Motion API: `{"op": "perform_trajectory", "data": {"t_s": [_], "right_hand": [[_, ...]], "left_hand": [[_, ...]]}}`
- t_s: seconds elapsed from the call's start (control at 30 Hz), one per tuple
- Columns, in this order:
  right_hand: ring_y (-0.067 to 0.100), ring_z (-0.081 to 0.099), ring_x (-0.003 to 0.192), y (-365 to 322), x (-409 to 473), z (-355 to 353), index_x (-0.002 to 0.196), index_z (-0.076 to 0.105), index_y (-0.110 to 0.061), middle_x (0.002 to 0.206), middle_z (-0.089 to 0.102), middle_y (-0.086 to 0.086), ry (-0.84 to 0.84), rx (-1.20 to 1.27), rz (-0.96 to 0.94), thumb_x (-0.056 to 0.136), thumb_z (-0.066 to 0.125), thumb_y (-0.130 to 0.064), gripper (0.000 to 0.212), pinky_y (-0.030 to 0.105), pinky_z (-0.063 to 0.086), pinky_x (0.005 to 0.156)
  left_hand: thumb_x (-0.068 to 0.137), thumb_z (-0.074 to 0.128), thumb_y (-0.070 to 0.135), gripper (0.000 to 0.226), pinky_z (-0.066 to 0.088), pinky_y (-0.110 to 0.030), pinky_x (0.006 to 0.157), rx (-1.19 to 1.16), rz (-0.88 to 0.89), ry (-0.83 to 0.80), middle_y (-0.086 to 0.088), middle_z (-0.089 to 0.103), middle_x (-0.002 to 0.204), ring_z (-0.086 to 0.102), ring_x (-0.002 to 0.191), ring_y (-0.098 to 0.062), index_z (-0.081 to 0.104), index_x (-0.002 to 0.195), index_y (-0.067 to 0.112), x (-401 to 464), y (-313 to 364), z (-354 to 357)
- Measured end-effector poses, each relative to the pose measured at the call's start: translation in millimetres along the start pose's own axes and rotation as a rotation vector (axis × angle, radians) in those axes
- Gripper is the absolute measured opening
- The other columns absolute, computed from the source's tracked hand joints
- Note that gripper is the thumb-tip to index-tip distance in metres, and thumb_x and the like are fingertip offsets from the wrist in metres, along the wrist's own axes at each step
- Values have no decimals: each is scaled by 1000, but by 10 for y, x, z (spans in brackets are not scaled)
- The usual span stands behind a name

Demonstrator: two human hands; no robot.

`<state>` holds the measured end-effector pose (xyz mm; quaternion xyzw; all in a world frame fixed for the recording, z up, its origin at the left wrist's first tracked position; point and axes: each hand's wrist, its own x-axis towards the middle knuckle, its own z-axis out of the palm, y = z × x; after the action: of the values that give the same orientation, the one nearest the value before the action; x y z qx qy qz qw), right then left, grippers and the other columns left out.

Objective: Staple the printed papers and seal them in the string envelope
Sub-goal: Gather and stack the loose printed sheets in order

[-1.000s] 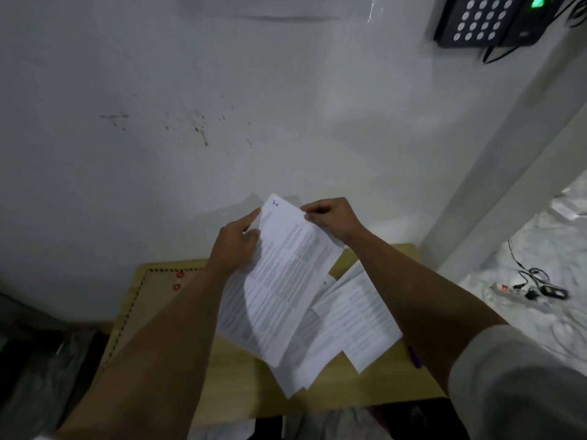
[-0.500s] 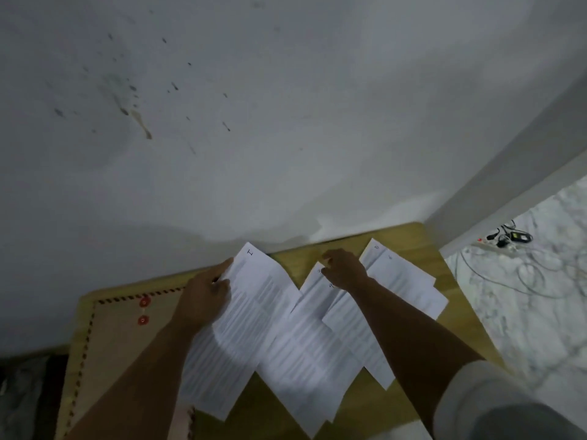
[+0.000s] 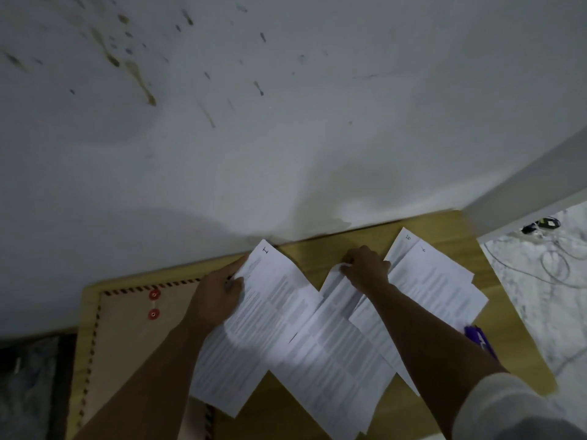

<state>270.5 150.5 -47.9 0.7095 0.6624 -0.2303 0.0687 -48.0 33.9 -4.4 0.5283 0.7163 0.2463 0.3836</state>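
A: Start at the grip. What has each hand got?

B: The left hand (image 3: 219, 296) pinches the upper left edge of the sheet marked "1" (image 3: 270, 309), thumb on top, fingers curled behind. The right hand (image 3: 365, 266) has its fingertips bunched on the top corner of the middle sheet (image 3: 333, 338); whether it has lifted that corner or only presses it, I cannot tell.

A: And the rest of the printed papers?

B: Fanned over the counter (image 3: 320, 252). A further pair, one numbered "5" (image 3: 441, 281), lies just right of the right hand, overlapped by the middle sheet. All three groups run with their long axes slanting from near edge to far edge, tops toward the wall (image 3: 286, 122).

A: So which way does the gathering go?

B: My guess: rightward. The held sheet sits left, the loose ones right, so the right hand is nearer to them and would slide them under the left hand's pinch.

A: Materials?

B: Thin, limp white paper, flat rectangles dense with grey text. The string envelope (image 3: 127, 338) is stiffer pinkish card with a striped border and two red button discs, lying flat at the left, touching the first sheet's underside. Something purple (image 3: 479, 339) peeks out by the right forearm, possibly the stapler.
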Motion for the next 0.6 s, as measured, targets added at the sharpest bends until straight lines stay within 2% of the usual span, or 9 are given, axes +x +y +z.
{"op": "perform_trajectory", "data": {"t_s": [0.13,0.2,0.23,0.3,0.33,0.43,0.57,0.6], "right_hand": [[21,59,107,-43,-98,-91,109,70,-29,110,63,-4,78,49,-37,94,62,-37,19,44,36,93],[20,62,105,-100,-165,-221,108,70,-30,108,69,-7,128,111,-62,95,61,-37,17,42,37,95],[19,64,104,-129,-202,-301,106,70,-30,107,71,-8,153,147,-86,95,61,-37,15,41,40,96],[18,68,101,-191,-292,-483,102,70,-29,102,74,-9,209,237,-154,94,62,-35,12,41,48,95],[17,69,98,-221,-343,-583,99,69,-29,99,74,-11,245,262,-191,93,63,-34,10,41,51,92],[14,71,92,-295,-518,-933,95,70,-29,93,75,-12,365,330,-300,91,66,-29,5,36,54,84],[3,70,89,-360,-767,-1394,96,74,-25,92,75,-14,400,484,-473,93,67,-21,8,34,57,86],[-2,68,88,-373,-846,-1501,96,75,-21,92,76,-12,424,518,-520,93,68,-18,9,31,57,86]], "left_hand": [[101,57,19,38,50,-20,69,-7,13,-8,10,75,83,65,69,7,64,130,42,-63,-16,-55],[101,57,15,43,48,-11,73,0,35,7,13,76,99,66,79,8,62,137,37,-92,53,-116],[101,57,13,45,47,-7,79,3,51,15,12,74,111,67,90,7,60,141,32,-104,97,-149],[102,55,12,47,44,-14,95,2,68,28,8,68,128,66,112,-6,55,146,27,-147,229,-233],[102,55,13,47,44,-18,98,13,75,40,8,66,131,64,115,-8,54,148,26,-177,308,-286],[103,54,14,48,48,-23,93,64,116,77,11,65,122,67,107,-11,52,149,27,-307,537,-453],[103,53,16,37,59,-39,90,104,172,155,6,68,102,73,92,-24,62,132,37,-543,763,-655],[103,53,18,37,59,-37,90,110,186,184,5,70,103,73,94,-22,60,134,38,-616,831,-696]]}}
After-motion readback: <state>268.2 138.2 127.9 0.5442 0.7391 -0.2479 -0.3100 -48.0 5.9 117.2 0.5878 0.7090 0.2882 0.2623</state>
